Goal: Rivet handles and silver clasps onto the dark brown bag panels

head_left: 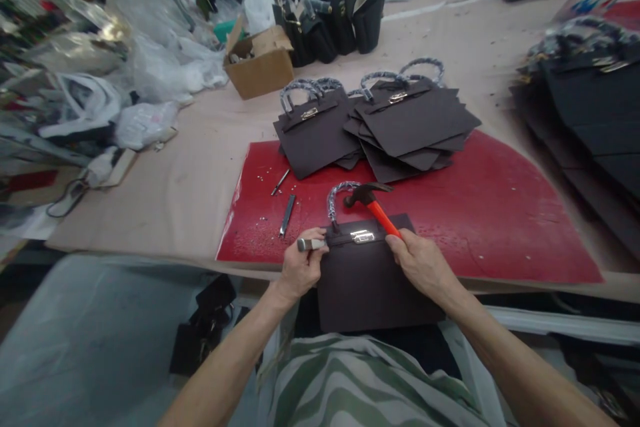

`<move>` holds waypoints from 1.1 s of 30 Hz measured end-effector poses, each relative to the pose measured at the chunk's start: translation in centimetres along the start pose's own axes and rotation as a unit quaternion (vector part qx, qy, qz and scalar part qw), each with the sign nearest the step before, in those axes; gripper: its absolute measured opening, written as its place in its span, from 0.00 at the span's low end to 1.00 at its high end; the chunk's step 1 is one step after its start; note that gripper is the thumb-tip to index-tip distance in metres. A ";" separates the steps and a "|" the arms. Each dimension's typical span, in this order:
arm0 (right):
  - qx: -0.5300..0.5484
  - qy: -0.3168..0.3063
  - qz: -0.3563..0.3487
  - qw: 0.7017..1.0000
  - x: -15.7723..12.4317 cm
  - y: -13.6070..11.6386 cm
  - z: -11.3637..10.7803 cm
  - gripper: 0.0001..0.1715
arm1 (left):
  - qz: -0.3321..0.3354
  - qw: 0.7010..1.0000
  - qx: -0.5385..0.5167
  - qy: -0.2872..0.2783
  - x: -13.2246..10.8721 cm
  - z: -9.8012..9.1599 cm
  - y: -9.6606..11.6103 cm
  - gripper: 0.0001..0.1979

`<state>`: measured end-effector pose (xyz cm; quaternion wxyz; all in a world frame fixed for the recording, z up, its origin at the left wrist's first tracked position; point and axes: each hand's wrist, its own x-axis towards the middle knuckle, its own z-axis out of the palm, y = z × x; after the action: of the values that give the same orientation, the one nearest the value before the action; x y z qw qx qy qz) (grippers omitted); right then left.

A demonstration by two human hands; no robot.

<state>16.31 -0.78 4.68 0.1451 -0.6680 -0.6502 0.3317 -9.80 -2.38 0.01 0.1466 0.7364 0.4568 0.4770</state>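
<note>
My right hand (420, 260) grips the orange handle of a claw hammer (381, 215), whose dark head hangs over the top edge of a dark brown bag panel (370, 287). The panel lies partly on the red mat and overhangs the table's front edge. It carries a plastic-wrapped handle (333, 203) and a shiny metal clasp (363, 236). My left hand (303, 263) is closed around a short metal punch (309, 245) at the panel's upper left corner. The punch's lower end is hidden. Left of the panel lie a flat metal tool (287, 215) and a thin rod (281, 182).
Stacked bag panels (415, 120) with wrapped handles rest at the back of the red mat (510, 213). Another dark stack (595, 107) is at right. Behind stand a cardboard box (263, 67) and several black bags (367, 20). Clear plastic wrapping (155, 60) heaps up at left.
</note>
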 end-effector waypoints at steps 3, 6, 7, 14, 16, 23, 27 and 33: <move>-0.016 -0.008 0.007 1.000 0.0 0.2 0.2 0.20 | -0.007 1.000 -0.020 0.013 -0.6 0.1 -0.1 0.07; -0.027 -0.014 0.017 0.999 0.2 0.4 0.4 0.19 | -0.015 0.999 -0.045 0.009 -0.6 0.0 -0.3 0.08; -0.030 -0.016 0.018 0.999 0.2 0.4 0.5 0.20 | -0.015 0.999 -0.051 0.005 -0.5 -0.1 -0.4 0.09; -0.055 -0.017 0.032 0.998 0.5 0.2 0.7 0.19 | 0.014 0.999 -0.040 0.005 -0.4 0.0 -0.7 0.09; -0.065 -0.018 0.037 0.997 0.5 0.2 0.7 0.19 | 0.016 0.999 -0.045 0.007 -0.6 0.1 -0.7 0.10; -0.070 -0.022 0.041 0.996 0.5 0.2 0.7 0.19 | 0.007 0.999 -0.047 0.001 -0.1 0.1 -0.4 0.11; -0.067 -0.020 0.042 0.997 0.6 0.0 0.7 0.19 | 0.002 1.000 -0.025 0.018 0.2 0.3 0.2 0.10; -0.063 -0.019 0.035 0.997 0.6 0.1 0.6 0.19 | 0.004 0.999 0.011 0.029 0.0 0.7 0.6 0.09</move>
<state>15.94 -0.41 4.01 0.0783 -0.6918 -0.6486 0.3074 -8.89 -2.57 -0.01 0.1233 0.7254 0.4630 0.4942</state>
